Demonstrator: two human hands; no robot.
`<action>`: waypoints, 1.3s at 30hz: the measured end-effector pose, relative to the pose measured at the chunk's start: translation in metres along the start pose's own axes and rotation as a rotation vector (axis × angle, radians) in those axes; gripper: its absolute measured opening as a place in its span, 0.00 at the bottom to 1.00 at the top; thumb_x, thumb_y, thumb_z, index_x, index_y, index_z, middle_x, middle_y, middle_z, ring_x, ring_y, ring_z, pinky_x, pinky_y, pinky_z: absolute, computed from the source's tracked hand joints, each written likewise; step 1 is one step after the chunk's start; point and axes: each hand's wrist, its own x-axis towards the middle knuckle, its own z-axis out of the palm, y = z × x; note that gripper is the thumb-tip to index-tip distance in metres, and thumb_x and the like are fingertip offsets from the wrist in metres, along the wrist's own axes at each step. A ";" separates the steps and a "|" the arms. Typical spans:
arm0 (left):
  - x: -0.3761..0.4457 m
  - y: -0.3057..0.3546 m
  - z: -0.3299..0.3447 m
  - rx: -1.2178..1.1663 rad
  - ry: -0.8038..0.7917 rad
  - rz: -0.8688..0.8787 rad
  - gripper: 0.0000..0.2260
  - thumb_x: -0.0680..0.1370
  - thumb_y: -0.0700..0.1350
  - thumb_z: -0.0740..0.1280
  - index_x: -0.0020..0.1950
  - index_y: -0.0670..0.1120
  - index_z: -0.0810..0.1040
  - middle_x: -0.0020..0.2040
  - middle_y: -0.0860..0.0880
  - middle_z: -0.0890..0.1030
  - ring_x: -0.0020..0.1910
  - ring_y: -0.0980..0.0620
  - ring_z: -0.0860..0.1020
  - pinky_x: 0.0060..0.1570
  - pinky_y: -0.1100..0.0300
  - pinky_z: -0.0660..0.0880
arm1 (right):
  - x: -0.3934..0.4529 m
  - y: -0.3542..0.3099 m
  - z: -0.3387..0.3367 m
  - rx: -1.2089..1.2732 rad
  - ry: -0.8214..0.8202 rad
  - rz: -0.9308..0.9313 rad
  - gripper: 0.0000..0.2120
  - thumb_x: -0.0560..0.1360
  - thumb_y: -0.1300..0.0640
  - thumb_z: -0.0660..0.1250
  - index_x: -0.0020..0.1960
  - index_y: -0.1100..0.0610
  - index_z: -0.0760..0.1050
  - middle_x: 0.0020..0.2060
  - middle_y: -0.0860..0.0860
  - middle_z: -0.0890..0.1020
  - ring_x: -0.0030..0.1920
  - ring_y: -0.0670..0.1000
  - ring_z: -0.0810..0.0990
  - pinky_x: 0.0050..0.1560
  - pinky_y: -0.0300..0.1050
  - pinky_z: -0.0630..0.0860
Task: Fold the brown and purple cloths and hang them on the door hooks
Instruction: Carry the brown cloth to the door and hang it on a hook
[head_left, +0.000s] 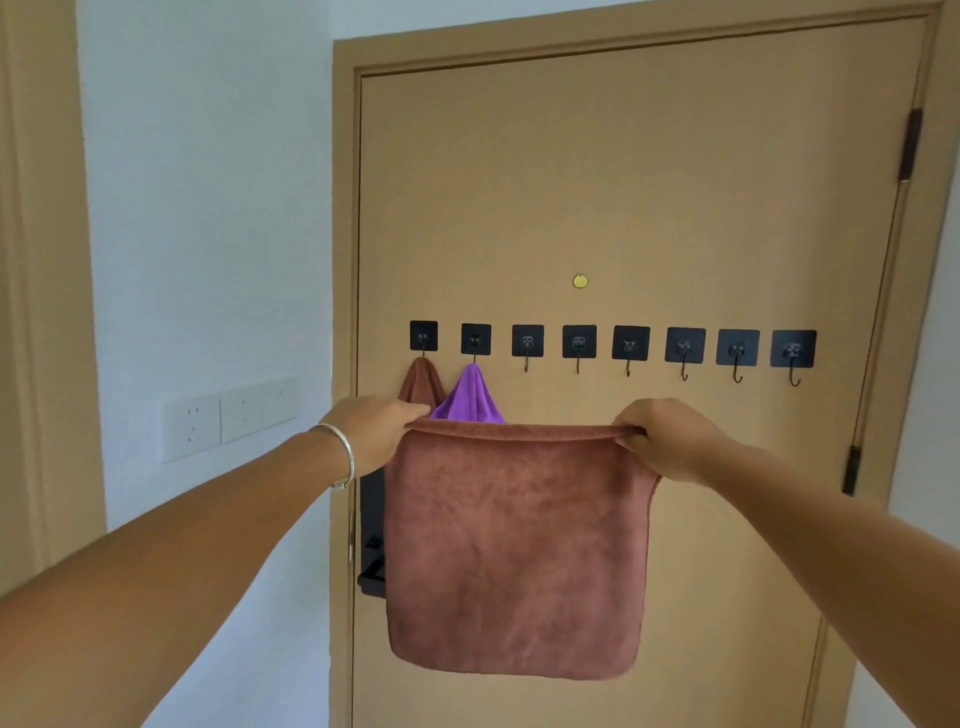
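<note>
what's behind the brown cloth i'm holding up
Above the held brown cloth show a purple cloth and another brown cloth, each on a hook. Their lower parts and part of the black handle are covered.

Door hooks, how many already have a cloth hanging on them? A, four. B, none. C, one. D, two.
D: a brown cloth hangs on the leftmost hook and a purple cloth on the second hook; the other six are bare.

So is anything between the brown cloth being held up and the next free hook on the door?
Nothing visible. The brown cloth hangs from the left hand and right hand, below the hook row. The third hook is bare; the purple cloth hangs one hook left.
</note>
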 end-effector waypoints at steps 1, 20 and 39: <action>0.011 -0.006 0.007 -0.010 0.026 0.027 0.16 0.82 0.42 0.56 0.67 0.52 0.75 0.57 0.50 0.81 0.53 0.47 0.79 0.51 0.56 0.76 | 0.009 0.002 0.004 0.003 0.030 -0.002 0.11 0.79 0.58 0.60 0.50 0.53 0.81 0.47 0.49 0.81 0.47 0.53 0.77 0.48 0.48 0.76; 0.219 -0.062 0.128 0.063 0.185 0.396 0.23 0.77 0.55 0.48 0.69 0.55 0.70 0.55 0.51 0.74 0.45 0.53 0.68 0.40 0.60 0.65 | 0.204 0.018 0.081 -0.037 0.164 0.022 0.15 0.69 0.68 0.53 0.41 0.47 0.61 0.42 0.51 0.78 0.42 0.56 0.74 0.42 0.53 0.73; 0.318 -0.034 0.156 0.197 -0.030 0.156 0.29 0.80 0.45 0.59 0.77 0.61 0.50 0.61 0.44 0.71 0.52 0.44 0.76 0.46 0.55 0.70 | 0.294 0.028 0.111 -0.658 0.068 -0.010 0.21 0.78 0.63 0.57 0.71 0.57 0.60 0.58 0.54 0.71 0.47 0.56 0.79 0.36 0.48 0.66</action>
